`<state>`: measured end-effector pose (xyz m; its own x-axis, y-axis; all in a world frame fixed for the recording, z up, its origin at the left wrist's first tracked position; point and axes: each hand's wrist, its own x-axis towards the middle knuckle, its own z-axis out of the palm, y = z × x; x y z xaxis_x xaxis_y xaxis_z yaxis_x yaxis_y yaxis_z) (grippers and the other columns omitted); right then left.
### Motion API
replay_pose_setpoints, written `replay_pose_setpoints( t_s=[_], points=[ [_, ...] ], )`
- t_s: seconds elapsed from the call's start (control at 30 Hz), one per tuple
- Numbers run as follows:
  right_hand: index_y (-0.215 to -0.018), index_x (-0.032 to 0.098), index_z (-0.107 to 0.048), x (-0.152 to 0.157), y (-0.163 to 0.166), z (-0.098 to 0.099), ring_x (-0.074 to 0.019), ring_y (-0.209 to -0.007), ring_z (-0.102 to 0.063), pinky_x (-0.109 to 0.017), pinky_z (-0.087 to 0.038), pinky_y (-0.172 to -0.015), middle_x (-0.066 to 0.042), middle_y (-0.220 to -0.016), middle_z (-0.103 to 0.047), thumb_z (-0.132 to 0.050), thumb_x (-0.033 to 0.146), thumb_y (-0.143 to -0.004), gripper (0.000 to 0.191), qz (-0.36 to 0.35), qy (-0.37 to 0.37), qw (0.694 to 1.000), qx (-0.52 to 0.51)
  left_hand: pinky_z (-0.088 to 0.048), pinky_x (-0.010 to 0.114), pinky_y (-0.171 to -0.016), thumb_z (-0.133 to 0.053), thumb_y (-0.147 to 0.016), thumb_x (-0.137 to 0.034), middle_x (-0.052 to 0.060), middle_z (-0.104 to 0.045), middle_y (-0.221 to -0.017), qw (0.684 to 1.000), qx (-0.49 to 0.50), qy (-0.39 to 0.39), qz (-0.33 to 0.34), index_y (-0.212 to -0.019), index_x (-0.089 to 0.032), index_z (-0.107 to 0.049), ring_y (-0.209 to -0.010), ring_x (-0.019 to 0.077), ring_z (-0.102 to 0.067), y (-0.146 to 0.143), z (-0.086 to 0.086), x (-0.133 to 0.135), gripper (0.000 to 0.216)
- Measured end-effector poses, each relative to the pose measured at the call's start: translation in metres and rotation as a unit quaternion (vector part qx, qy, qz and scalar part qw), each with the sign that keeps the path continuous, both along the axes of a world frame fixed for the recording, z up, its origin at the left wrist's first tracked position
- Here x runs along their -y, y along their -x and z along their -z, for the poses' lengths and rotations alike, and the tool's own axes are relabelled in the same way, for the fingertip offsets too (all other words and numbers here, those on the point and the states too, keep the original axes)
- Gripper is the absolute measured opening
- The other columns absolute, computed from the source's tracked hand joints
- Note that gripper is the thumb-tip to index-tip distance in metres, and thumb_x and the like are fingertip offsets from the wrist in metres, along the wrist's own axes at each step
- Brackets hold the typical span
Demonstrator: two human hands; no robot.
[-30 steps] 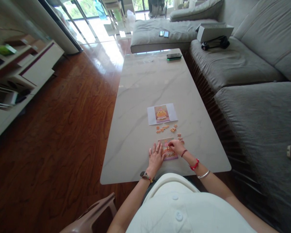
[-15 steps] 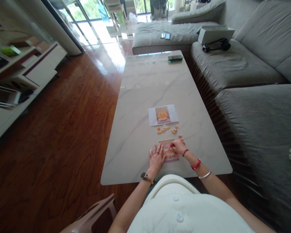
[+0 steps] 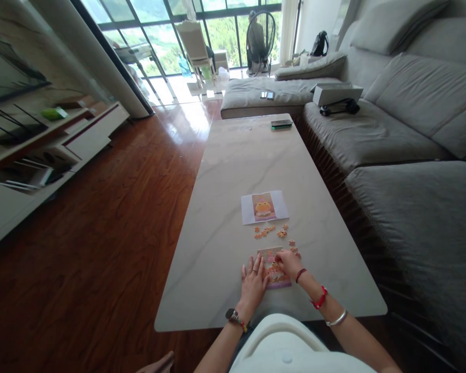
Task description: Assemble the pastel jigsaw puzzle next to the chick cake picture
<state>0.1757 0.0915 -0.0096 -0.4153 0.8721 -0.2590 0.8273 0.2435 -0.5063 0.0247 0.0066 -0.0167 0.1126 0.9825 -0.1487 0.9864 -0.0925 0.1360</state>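
A small pink and orange jigsaw puzzle (image 3: 275, 274) lies near the front edge of the marble table (image 3: 233, 171). My left hand (image 3: 253, 282) rests flat on the table with fingers spread, touching the puzzle's left side. My right hand (image 3: 290, 261) is curled over the puzzle's upper right part, fingertips pressed on the pieces there. Several loose orange pieces (image 3: 271, 231) are scattered just beyond the puzzle. Behind them lies a reference picture (image 3: 264, 206) on white paper.
A dark phone (image 3: 281, 124) sits at the table's far end. A grey sofa (image 3: 392, 134) runs along the right with a white box (image 3: 337, 93) on it. Wooden floor (image 3: 112, 207) and low shelves (image 3: 42, 150) lie to the left.
The camera has tilted up, showing more of the room and windows. Both hands stay at the puzzle, with the right hand's fingers shifting slightly on the pieces.
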Motion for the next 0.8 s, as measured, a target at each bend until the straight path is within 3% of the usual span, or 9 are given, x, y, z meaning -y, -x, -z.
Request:
replay_pose_setpoints(
  t_s=[0.3, 0.5, 0.8],
  points=[
    [-0.071, 0.017, -0.062, 0.006, -0.001, 0.002, -0.0126, -0.072, -0.054, -0.021, -0.040, -0.064, -0.005, -0.078, -0.059, -0.046, 0.009, -0.072, 0.018, 0.011, -0.014, 0.999, -0.028, -0.026, 0.044, -0.097, -0.029, -0.083, -0.039, 0.001, -0.024, -0.137, 1.000, -0.014, -0.021, 0.009, -0.130, -0.025, -0.022, -0.126, 0.0220, -0.016, 0.001, 0.002, 0.001, 0.050],
    [-0.069, 0.015, -0.060, 0.009, -0.002, 0.001, -0.0126, -0.072, -0.053, -0.022, -0.040, -0.067, -0.005, -0.077, -0.058, -0.046, 0.008, -0.072, 0.015, 0.021, -0.019, 0.998, -0.062, -0.023, 0.045, -0.098, -0.030, -0.083, -0.036, 0.002, -0.024, -0.137, 1.000, -0.006, 0.000, 0.008, -0.130, -0.025, -0.021, -0.126, 0.0224, -0.015, -0.003, -0.007, 0.000, 0.050],
    [-0.067, 0.015, -0.058, -0.006, -0.038, 0.005, -0.0128, -0.068, -0.053, -0.023, -0.040, -0.066, -0.003, -0.071, -0.059, -0.047, 0.011, -0.069, 0.012, 0.140, -0.029, 0.986, -0.089, -0.021, 0.047, -0.098, -0.029, -0.083, -0.037, 0.001, -0.018, -0.139, 1.000, 0.007, 0.001, 0.011, -0.131, -0.025, -0.018, -0.127, 0.0229, -0.010, -0.003, -0.003, 0.000, 0.051]
  ],
)
